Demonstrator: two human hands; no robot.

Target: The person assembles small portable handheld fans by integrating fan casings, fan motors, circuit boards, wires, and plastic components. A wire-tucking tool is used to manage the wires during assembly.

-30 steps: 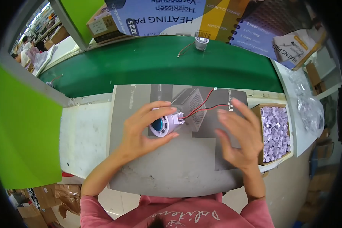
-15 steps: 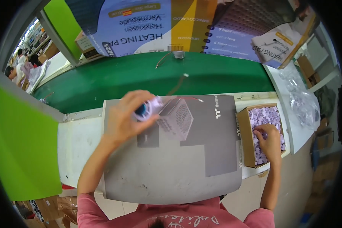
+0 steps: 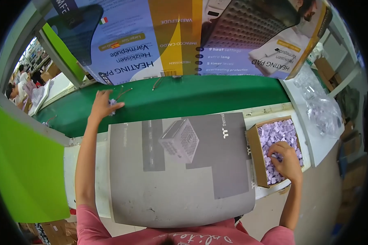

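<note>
My left hand [image 3: 102, 105] reaches out over the green belt at the far left, thumb and fingers spread around a small pale lilac round part [image 3: 112, 107]. Thin wires [image 3: 123, 94] run from this part to a small pale end; the hand partly hides it, and its exact kind is unclear. My right hand [image 3: 287, 160] is inside an open cardboard box [image 3: 258, 157] full of small lilac pieces [image 3: 279, 132]. Its thumb and forefinger curl together at the tips; whatever they pinch, if anything, is too small to make out.
A grey printed cardboard sheet [image 3: 180, 196] covers the bench before me. Beyond it runs the green belt [image 3: 184, 96], with another wired part [image 3: 157, 83] near a large printed carton [image 3: 126, 45]. Clear plastic bags [image 3: 323, 110] lie at right; a green panel [image 3: 24, 163] stands left.
My left hand has moved from above the grey sheet to the far left of the belt, taking the round wired part there, and its fingers have spread. My right hand stays in the box.
</note>
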